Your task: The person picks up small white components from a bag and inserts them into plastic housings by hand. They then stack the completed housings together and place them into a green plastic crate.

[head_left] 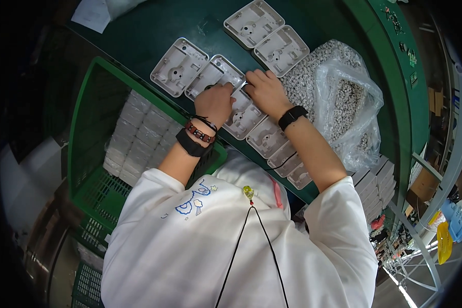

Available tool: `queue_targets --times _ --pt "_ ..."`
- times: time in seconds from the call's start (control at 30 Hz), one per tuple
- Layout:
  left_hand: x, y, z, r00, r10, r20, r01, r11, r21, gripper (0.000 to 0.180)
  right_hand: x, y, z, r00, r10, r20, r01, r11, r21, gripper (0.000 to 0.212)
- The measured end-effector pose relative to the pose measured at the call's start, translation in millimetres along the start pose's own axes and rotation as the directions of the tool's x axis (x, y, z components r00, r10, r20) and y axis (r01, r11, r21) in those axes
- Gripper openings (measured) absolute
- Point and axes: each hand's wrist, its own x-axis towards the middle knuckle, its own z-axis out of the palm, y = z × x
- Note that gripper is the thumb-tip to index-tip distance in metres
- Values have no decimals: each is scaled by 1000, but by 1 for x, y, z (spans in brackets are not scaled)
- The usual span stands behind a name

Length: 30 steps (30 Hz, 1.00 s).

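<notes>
Several shallow white plastic housings with moulded ribs lie on the green table. Over one housing [223, 65] in the row closest to me, my left hand [215, 105] is closed, its fingertips bent down inside the tray. Whatever it pinches there is hidden. At that housing's right edge, my right hand [268, 95] has its fingers curled together; what lies in them, if anything, does not show. Just below both hands sits another open housing [244, 115], partly under my left hand. To the left is a further housing [178, 66], touched by neither hand.
A clear plastic bag [344, 102] heaped with small white parts lies right of my right arm. Two more housings [254, 24] rest farther back. At my left stands a green crate [84, 128] holding wrapped white blocks [138, 131]. Small circuit boards [412, 56] lie at the far right.
</notes>
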Motion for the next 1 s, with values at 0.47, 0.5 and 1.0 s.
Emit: queue_targets --times 0.47,0.5,1.0 --pt "0 3 0 998 -13 62 4 990 142 18 -56 -30 -59 821 531 -212 -342 754 561 25" --pt "-1 -1 -1 998 18 62 -26 992 124 18 -74 -35 -72 782 572 -248 -359 738 571 27" --pt "7 17 -2 976 106 189 -169 917 360 19 -317 -112 0 109 992 -65 -930 125 344 44"
